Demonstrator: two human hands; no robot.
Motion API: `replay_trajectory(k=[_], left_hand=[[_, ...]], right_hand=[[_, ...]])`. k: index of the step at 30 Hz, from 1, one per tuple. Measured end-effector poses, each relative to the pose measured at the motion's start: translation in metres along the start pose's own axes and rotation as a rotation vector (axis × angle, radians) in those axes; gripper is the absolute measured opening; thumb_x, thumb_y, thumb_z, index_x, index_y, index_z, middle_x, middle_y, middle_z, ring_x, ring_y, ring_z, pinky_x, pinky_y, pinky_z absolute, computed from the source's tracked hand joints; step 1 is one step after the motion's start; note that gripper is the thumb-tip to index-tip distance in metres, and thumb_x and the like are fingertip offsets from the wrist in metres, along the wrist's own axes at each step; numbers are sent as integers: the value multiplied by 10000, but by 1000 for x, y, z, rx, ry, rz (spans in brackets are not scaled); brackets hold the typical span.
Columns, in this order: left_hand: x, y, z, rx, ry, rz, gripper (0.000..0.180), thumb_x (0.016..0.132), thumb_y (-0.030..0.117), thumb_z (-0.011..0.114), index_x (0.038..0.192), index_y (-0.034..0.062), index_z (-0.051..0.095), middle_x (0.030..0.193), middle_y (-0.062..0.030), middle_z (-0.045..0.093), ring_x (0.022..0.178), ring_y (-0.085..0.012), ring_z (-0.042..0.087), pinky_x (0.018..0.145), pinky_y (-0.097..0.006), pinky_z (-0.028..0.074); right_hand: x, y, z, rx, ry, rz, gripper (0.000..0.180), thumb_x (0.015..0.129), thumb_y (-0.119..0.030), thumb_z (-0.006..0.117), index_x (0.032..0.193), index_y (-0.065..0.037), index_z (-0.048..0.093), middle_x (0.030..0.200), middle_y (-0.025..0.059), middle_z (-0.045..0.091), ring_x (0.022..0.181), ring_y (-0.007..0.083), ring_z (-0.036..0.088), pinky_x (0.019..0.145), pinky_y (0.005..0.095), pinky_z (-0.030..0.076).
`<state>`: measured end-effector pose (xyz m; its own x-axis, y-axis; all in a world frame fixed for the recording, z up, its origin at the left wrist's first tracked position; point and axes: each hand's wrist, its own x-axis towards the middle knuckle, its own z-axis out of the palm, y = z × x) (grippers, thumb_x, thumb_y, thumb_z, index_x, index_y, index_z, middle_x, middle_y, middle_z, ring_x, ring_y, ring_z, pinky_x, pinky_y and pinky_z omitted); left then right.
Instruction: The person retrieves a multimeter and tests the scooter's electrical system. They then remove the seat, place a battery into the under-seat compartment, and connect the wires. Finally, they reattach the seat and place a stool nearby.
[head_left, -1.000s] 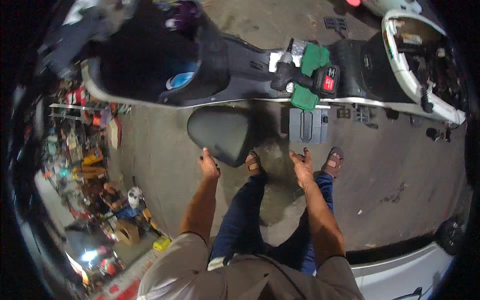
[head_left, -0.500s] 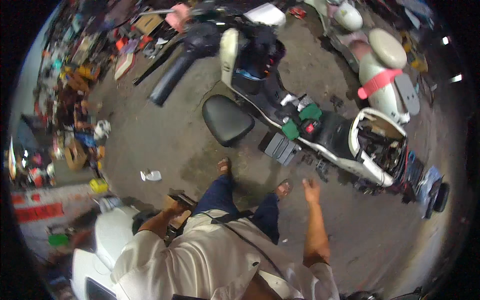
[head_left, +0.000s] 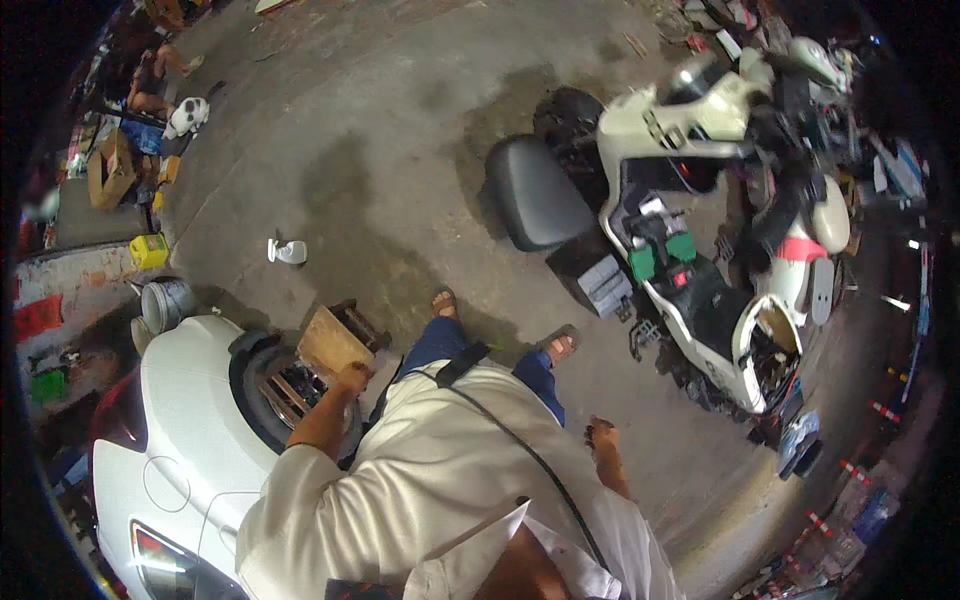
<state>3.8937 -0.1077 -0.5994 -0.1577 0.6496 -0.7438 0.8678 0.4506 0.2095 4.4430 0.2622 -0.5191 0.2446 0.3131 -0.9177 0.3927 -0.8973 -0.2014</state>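
At my left side, my left hand (head_left: 352, 378) is closed on a small wooden stool (head_left: 335, 345) with a flat light-brown board and darker slatted legs. It hangs beside the rear wheel of a white car. My right hand (head_left: 602, 433) hangs low by my right hip, fingers loosely curled and nothing visible in it. Ahead to the right stands a cream scooter (head_left: 672, 130) with its rear body opened up. A black scooter seat (head_left: 540, 192) is beside it, and green-cased parts (head_left: 680, 246) lie on its footboard.
The white car (head_left: 210, 400) is close on my left. A white spray bottle (head_left: 287, 251) lies on the concrete floor. Grey blocks (head_left: 603, 287) and loose parts sit beside the scooter. A bucket (head_left: 167, 303) and yellow jug (head_left: 149, 251) stand by the wall; someone's legs (head_left: 155, 90) show far left.
My view has turned, so the scooter appears farther right and more of the car shows. My right hand has dropped back toward my hip, its fingers more curled. The stool stays in my left hand.
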Motion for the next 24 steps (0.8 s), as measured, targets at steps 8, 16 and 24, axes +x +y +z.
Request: replay_trajectory(k=[8, 16, 24], left_hand=[[17, -31, -213, -1101, 83, -575, 345, 876, 353, 541, 778, 29, 607, 586, -61, 503, 518, -158, 490, 446, -332, 376], [137, -86, -378, -1056, 150, -342, 390, 844, 393, 602, 811, 5, 591, 693, -38, 518, 660, -160, 479, 633, -316, 417], [94, -187, -471, -1338, -199, -800, 337, 825, 378, 630, 1016, 103, 593, 824, -16, 562, 712, -151, 523, 638, -282, 414]], right_hand=[[-10, -126, 119, -183, -171, -448, 233, 807, -269, 623, 823, -38, 650, 678, 37, 588, 563, 129, 530, 460, 279, 396], [54, -234, 226, -242, -215, -246, 264, 830, -320, 623, 748, -69, 631, 633, 18, 552, 513, 123, 486, 454, 279, 383], [55, -511, 391, -175, -338, -482, 265, 886, -327, 545, 863, -74, 619, 744, 26, 587, 650, 124, 529, 556, 288, 411]])
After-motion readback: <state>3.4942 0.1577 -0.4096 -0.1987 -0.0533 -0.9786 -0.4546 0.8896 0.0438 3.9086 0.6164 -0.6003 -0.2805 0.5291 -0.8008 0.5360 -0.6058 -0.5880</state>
